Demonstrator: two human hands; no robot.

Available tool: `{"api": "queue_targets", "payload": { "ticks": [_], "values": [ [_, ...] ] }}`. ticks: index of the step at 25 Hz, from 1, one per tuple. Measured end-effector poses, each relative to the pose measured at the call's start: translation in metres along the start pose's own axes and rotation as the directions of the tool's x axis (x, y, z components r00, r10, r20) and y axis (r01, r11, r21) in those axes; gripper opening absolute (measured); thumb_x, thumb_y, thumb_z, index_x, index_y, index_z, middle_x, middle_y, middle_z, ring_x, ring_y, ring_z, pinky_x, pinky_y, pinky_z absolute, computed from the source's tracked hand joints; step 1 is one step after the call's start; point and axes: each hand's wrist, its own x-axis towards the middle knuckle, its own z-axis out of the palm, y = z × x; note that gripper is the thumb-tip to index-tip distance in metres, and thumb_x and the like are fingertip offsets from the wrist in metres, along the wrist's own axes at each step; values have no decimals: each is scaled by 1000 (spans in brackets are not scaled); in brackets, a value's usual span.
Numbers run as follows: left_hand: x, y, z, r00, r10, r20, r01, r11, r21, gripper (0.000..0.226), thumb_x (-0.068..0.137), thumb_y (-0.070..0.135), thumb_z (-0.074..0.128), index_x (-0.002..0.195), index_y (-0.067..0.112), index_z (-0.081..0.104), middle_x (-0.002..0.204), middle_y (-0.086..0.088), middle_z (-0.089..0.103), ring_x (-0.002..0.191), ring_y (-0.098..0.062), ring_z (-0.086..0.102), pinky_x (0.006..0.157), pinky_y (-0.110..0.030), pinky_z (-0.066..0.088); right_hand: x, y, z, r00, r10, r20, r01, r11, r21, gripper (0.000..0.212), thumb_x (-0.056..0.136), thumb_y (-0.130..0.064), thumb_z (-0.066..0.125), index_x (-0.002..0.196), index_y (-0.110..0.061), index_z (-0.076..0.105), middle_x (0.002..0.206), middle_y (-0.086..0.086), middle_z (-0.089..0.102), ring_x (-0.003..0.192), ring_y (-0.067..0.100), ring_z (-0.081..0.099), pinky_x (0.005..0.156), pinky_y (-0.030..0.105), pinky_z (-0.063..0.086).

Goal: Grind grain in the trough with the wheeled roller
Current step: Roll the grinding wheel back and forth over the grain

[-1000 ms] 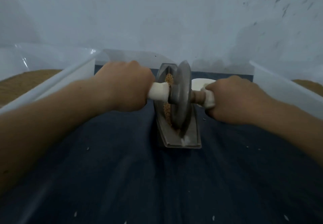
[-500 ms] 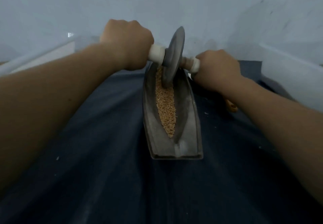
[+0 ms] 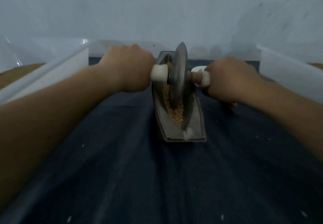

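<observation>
step: grinding stroke under way, by my reading.
wheeled roller point(image 3: 179, 77): on edge in the trough point(image 3: 194, 119), disc about mid-groove, rim sunk in the grain point(image 3: 176, 112).
left hand point(image 3: 129, 68): fingers wrapped round the left handle point(image 3: 159, 73).
right hand point(image 3: 229, 80): fist closed on the right handle point(image 3: 203, 79).
grain: tan heap along the groove, looks coarse; I rate it far from done.
trough: lengthwise on the dark cloth point(image 3: 157, 180), between left bin point(image 3: 52, 77) and right bin point(image 3: 286, 70).
next move: I expect a roll along the groove, with even downward pressure and the disc upright.
</observation>
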Motion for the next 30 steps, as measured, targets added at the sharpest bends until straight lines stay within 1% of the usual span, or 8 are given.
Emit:
{"api": "queue_targets", "payload": {
  "ticks": [5,9,12,14,17,20,22,30],
  "values": [
    [60,-14,26,996,-92,-3,92,995,-27,25,75,35,65,99,29,66,81,-1,56,72,-30,54,64,-37,43,69,0,21,986,46,-158,-47,999,-6,21,78,-32,67,68,-23,51,69,2,49,56,21,43,49,26,26],
    [51,-10,27,994,-112,-14,111,993,-38,27,76,42,66,101,30,67,92,-5,63,83,-34,63,66,-36,43,61,-4,13,989,20,-145,-24,1000,-19,8,77,-29,67,80,-24,62,70,0,49,56,19,43,49,24,25],
    [16,2,8,996,-88,25,89,996,-19,26,77,45,66,99,31,66,84,0,57,73,-27,57,64,-36,44,17,-5,1,997,-24,-74,25,999,22,13,77,-36,69,79,-27,61,68,-3,50,57,17,44,49,25,28],
    [-4,6,-9,996,-42,77,44,999,-28,24,74,44,67,93,31,63,77,5,52,68,-23,53,62,-35,46,-16,-4,-12,999,-35,2,35,996,78,15,71,-34,69,79,-44,61,68,-7,49,56,15,44,51,26,30],
    [-16,5,-23,990,31,138,-23,998,-62,19,72,44,69,78,34,54,69,9,50,63,-18,51,59,-34,47,-42,-1,-28,991,-48,121,33,992,126,46,65,-36,71,74,-71,43,67,-11,51,56,11,47,48,24,32],
    [-1,3,-10,991,7,133,4,997,-83,22,74,45,71,75,32,54,68,9,51,58,-15,47,57,-31,41,-24,0,-21,994,-8,112,0,997,72,15,70,-37,71,77,-40,58,70,-5,56,59,15,52,49,25,35],
    [17,-2,4,991,-25,131,41,991,-127,23,75,46,74,83,30,61,71,5,53,63,-20,51,60,-32,42,6,-4,-9,999,10,50,-10,1000,6,15,75,-35,70,76,-26,58,71,-1,56,60,19,53,50,26,36],
    [48,-7,22,993,-114,27,116,989,-86,22,79,43,67,96,29,67,85,-2,59,73,-27,54,64,-35,42,53,-8,4,995,37,-89,-41,998,-44,12,79,-30,67,78,-22,58,75,3,54,61,23,50,50,26,30]
  ]
}}
